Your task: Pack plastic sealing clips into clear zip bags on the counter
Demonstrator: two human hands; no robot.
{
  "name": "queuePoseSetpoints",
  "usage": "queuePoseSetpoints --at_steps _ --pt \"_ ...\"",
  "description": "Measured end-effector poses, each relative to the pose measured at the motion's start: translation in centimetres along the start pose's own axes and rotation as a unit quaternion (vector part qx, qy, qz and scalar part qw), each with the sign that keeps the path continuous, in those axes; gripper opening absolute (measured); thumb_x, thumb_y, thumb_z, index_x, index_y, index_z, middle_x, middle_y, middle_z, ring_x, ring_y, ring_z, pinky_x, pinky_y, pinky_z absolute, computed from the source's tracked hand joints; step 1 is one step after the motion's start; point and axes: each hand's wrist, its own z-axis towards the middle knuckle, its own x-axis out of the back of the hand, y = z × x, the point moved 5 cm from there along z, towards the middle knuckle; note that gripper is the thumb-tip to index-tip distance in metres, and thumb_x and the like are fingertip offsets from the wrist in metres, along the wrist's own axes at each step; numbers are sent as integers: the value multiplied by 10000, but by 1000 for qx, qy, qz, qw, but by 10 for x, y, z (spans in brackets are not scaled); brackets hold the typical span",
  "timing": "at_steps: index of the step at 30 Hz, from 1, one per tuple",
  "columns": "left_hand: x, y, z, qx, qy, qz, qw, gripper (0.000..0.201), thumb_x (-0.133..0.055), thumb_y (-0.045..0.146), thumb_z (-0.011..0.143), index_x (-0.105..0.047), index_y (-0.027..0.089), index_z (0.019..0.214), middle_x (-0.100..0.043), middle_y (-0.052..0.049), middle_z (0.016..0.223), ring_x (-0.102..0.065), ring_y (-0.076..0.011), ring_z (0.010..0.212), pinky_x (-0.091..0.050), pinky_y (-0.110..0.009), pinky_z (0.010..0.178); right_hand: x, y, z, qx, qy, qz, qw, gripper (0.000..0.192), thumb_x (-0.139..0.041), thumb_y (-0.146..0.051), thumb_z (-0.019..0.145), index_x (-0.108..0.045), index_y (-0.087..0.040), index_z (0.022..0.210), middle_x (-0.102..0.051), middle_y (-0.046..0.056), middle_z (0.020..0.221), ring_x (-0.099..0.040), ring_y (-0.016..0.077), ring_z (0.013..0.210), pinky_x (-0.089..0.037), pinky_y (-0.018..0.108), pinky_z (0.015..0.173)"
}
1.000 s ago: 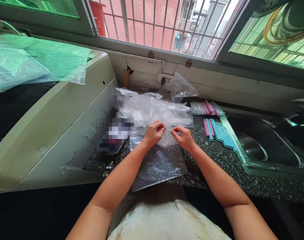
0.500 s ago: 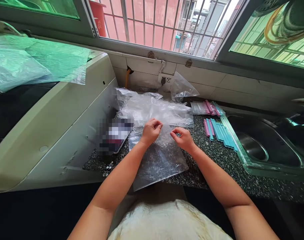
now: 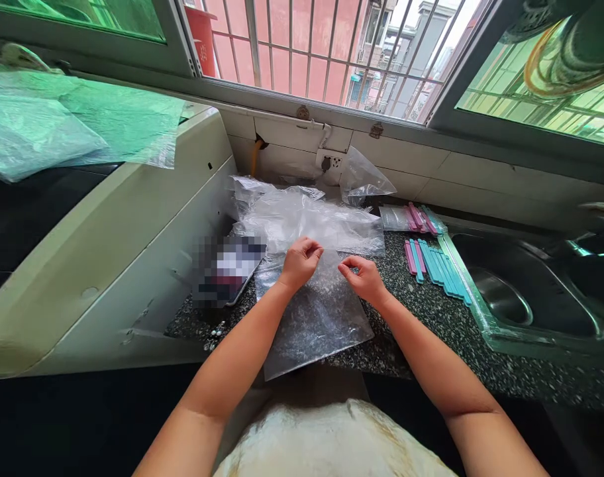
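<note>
A clear plastic bag (image 3: 318, 318) lies flat on the speckled dark countertop (image 3: 431, 318), its near edge overhanging the counter's front lip. The left hand (image 3: 300, 262) is curled at the bag's far edge, thumb and fingertips pinched together on the plastic at the left part of the opening. The right hand (image 3: 363, 278) sits just to the right of it, thumb and forefinger likewise closed on the same far edge; the two hands are near each other but apart, with a short stretch of the bag's rim between them. Directly beyond the hands lies a loose heap of further clear plastic bags (image 3: 306, 215), crumpled and overlapping, reaching back to the tiled wall. A single transparent bag (image 3: 361, 175) stands puffed up against the wall beside a white wall socket (image 3: 328, 161). To the left of the flat bag rests a blurred object (image 3: 225, 268), its content not readable. Further left is a large cream-coloured appliance casing (image 3: 108, 245), with green-tinted plastic sheeting (image 3: 73, 126) spread on top. To the right of the hands, a row of teal and pink sealing clips (image 3: 434, 262) lies on the counter, and a second small bundle of clips (image 3: 416, 217) lies farther back. A stainless steel sink (image 3: 525, 291) occupies the right end. A barred window (image 3: 306, 46) runs along the far wall.
</note>
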Motion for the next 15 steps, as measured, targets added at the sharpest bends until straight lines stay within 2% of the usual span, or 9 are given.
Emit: queuePoseSetpoints --at_steps 7,12,15 --pt "0 -5 2 -3 -1 -3 1000 110 -549 169 725 -575 159 619 -499 11 622 -467 -102 588 -393 -222 581 -3 1 0 -34 -33 16 999 168 -512 -289 769 -587 -176 671 -616 21 633 -538 130 607 -401 235 600" --pt "10 -9 6 19 45 -7 999 110 -548 177 722 -578 157 617 -494 14 618 -467 -100 583 -391 -222 579 -3 4 -1 -66 -49 -4 997 192 -521 -292 762 -577 -171 623 -610 19 606 -529 127 583 -384 233 578" --pt "14 -11 7 32 63 -12 997 99 -553 178 714 -581 156 621 -495 16 619 -469 -97 581 -391 -217 575 -2 2 -2 -61 -52 -13 997 210 -505 -268 766 -567 -168 591 -600 16 585 -520 122 570 -371 229 572"
